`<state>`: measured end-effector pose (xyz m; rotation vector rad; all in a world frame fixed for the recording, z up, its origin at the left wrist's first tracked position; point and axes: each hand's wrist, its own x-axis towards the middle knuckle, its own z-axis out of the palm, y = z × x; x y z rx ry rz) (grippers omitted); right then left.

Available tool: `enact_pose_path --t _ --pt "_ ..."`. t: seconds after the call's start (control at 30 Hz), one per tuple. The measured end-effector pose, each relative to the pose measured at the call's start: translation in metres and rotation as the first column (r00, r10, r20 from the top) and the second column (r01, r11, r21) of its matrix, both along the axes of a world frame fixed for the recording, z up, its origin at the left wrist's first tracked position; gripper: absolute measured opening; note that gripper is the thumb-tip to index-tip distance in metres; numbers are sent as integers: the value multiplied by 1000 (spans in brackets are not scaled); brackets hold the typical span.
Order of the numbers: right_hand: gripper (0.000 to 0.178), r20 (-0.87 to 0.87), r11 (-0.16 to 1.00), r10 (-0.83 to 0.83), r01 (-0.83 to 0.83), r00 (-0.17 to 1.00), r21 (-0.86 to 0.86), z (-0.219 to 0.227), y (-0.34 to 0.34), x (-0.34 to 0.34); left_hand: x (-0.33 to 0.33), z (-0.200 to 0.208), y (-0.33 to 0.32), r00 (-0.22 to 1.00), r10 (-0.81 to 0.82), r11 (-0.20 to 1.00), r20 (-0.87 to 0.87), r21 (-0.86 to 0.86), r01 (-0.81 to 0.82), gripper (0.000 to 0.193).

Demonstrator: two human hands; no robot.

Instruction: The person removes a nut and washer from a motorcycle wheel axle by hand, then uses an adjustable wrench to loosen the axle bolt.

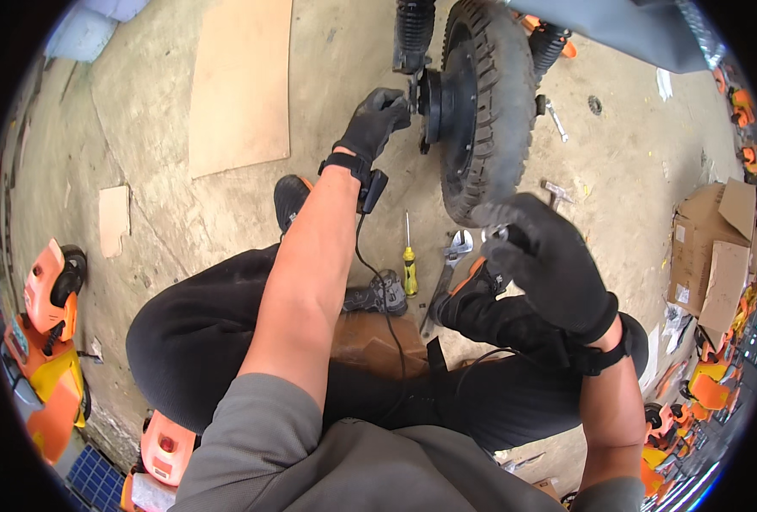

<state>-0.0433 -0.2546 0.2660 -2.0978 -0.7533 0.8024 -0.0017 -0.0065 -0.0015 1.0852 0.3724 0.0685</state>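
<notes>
A knobbly black tire on a dark wheel stands upright ahead of me, between two ribbed black fork boots. My left hand, in a black glove, is closed with its fingertips at the axle end on the wheel's left side. Whatever those fingers pinch is hidden. My right hand, also gloved, is curled near the bottom of the tire. A small shiny metal part shows between its fingers, too blurred to name exactly.
Between my legs lie a yellow screwdriver, an adjustable wrench and a dark power tool. A hammer and a spanner rest right of the wheel. Cardboard covers the floor left; an open carton stands right.
</notes>
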Motion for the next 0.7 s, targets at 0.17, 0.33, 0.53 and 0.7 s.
enact_pose_path --t 0.17,0.33,0.53,0.7 --pt "32 -224 958 -233 263 946 112 82 -23 11 -9 8 -5 939 107 982 -327 -111 -151 40" --pt "43 444 964 -195 255 875 -80 179 -70 26 -31 9 12 877 47 999 -479 11 -48 31" --pt "41 390 936 -331 246 859 252 234 -139 68 -19 59 -32 916 344 892 -207 377 -249 26" --pt "48 430 990 -123 78 894 121 165 -204 152 -34 122 -105 875 449 471 178 786 -402 39"
